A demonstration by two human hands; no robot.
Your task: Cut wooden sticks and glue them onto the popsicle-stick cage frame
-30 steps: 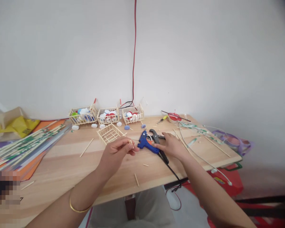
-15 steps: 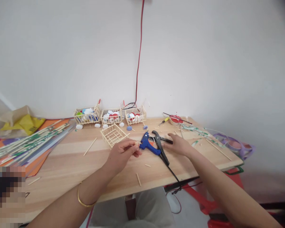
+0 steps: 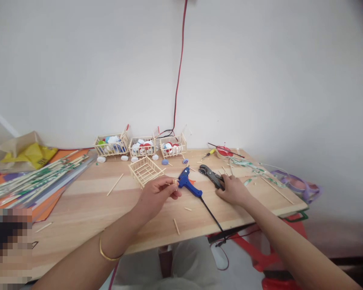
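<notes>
My left hand (image 3: 161,188) is closed in a pinch on short wooden stick pieces (image 3: 175,182), partly hidden by the fingers. Over to the right, my right hand (image 3: 233,190) grips the handles of black pliers (image 3: 210,174), which lie on the table with handles together. Between the hands a blue glue gun (image 3: 189,183) rests on its side, its black cord running over the front edge. Just beyond my left hand sits an open basket frame of thin wooden sticks (image 3: 145,171).
Three stick carts (image 3: 111,146) filled with coloured bottle caps stand by the wall. Bundled sticks (image 3: 45,177) and a yellow bag (image 3: 33,157) lie left. A yellow-handled knife (image 3: 210,153), a red dish (image 3: 224,152) and plastic wrappers (image 3: 254,165) are at the right. Loose stick pieces (image 3: 176,226) are scattered about.
My right hand has taken hold of the pliers; their handles have closed together and they have shifted right, off the glue gun. My left hand has stayed in place.
</notes>
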